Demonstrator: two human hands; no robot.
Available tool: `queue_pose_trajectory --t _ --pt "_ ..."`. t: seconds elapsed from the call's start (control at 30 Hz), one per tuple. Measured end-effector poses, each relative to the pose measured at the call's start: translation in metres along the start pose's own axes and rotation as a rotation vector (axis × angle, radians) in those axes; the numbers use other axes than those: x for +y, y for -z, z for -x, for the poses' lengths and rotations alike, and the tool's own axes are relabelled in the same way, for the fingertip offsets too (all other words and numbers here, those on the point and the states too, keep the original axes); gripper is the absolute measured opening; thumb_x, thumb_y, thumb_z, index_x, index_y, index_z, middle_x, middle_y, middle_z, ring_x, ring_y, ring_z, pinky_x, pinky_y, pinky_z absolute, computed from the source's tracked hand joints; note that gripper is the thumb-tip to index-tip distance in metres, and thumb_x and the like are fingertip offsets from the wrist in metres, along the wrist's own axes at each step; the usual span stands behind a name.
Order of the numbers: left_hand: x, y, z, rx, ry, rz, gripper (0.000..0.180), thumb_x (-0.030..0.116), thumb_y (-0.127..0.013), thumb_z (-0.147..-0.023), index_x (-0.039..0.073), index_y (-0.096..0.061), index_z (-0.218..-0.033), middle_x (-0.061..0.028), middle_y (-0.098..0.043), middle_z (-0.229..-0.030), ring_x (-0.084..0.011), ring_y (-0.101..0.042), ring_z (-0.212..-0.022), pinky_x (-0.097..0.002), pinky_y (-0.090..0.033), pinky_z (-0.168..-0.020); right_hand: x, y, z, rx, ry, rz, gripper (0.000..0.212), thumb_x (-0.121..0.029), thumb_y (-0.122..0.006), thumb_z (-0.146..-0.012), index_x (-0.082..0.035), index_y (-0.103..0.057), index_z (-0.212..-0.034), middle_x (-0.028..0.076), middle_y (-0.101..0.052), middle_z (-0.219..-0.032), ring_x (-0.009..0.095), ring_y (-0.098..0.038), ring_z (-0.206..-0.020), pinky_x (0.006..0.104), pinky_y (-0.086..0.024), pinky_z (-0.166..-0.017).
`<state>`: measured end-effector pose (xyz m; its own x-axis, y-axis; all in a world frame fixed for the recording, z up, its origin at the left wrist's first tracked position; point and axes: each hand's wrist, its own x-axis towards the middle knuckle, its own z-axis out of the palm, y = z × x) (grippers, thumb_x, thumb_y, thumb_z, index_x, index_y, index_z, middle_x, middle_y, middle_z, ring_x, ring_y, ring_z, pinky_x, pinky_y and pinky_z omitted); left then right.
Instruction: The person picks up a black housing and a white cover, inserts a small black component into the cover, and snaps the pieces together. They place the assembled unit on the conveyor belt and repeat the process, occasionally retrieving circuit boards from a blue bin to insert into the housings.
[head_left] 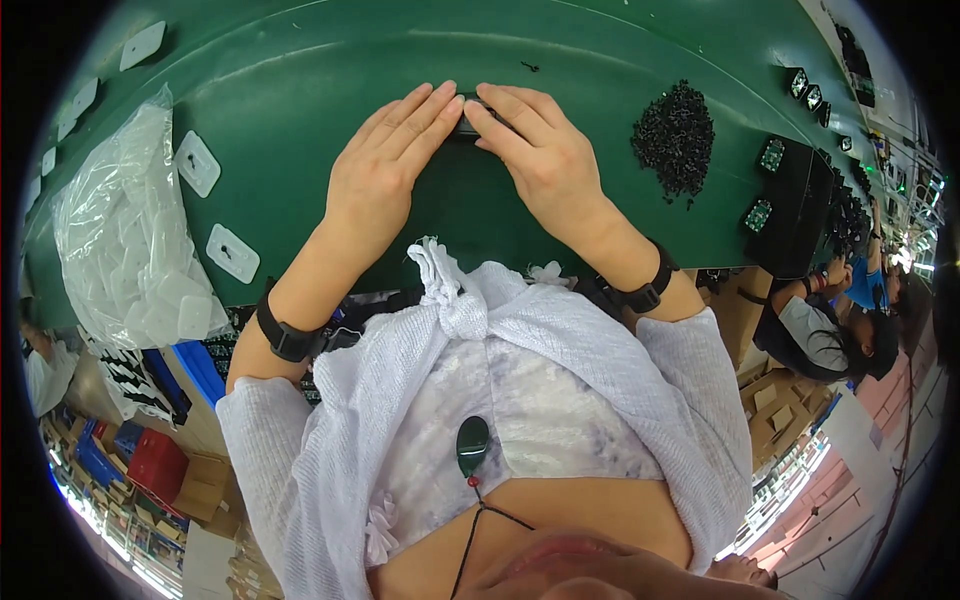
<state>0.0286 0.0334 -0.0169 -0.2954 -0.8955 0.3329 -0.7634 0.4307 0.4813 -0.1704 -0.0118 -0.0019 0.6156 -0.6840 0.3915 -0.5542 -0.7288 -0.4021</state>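
My left hand (383,165) and my right hand (543,160) meet over the green table, fingertips nearly touching. Between them is a small black part (466,129), mostly covered by the fingers, so its kind does not show. Both hands are closed on it from either side, thumbs hidden or partly hidden. A heap of small black pieces (675,140) lies to the right of my right hand. Just beyond my fingertips is one loose black piece (531,67).
At left, a clear plastic bag (135,230) holds many white plates, with loose white plates (198,164) beside it. A black box (795,205) with green circuit pieces stands at right, near small black units (797,83). Co-workers (830,335) sit farther right.
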Motion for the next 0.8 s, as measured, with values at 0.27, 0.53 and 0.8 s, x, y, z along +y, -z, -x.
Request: queue_pose_trajectory --t 0.27,0.53,0.8 --pt "0.005 -0.004 -0.006 -0.011 -0.102 -0.219 0.052 0.011 -0.064 -0.08 0.002 -0.055 -0.131 -0.0106 -0.058 -0.131 -0.0251 -0.056 -0.119 -0.0362 -0.048 -0.094 0.002 -0.001 -0.004 0.064 -0.095 -0.08 0.036 -0.002 -0.073 -0.073 -0.007 -0.068 -0.109 0.009 -0.066 -0.112 0.027 -0.063 -0.099 0.0339 -0.054 -0.081" --pt "0.005 -0.003 -0.027 0.012 0.614 0.666 0.033 0.023 -0.067 -0.092 -0.006 -0.064 -0.106 -0.008 -0.067 -0.079 -0.0168 -0.064 -0.069 -0.0266 -0.049 -0.061 0.025 0.017 -0.027 0.029 -0.548 -1.1 0.035 -0.01 -0.063 -0.094 0.001 -0.055 -0.126 0.01 -0.064 -0.119 0.015 -0.059 -0.11 0.0283 -0.047 -0.096" --pt "0.027 -0.003 -0.016 -0.031 0.72 1.014 0.03 0.021 -0.062 -0.096 -0.004 -0.062 -0.112 -0.0074 -0.068 -0.089 -0.008 -0.059 -0.072 -0.0215 -0.048 -0.066 -0.004 0.007 -0.017 0.192 -0.593 -1.178 0.037 -0.006 -0.068 -0.09 0.002 -0.054 -0.123 0.011 -0.061 -0.116 0.017 -0.058 -0.108 0.0294 -0.046 -0.095"
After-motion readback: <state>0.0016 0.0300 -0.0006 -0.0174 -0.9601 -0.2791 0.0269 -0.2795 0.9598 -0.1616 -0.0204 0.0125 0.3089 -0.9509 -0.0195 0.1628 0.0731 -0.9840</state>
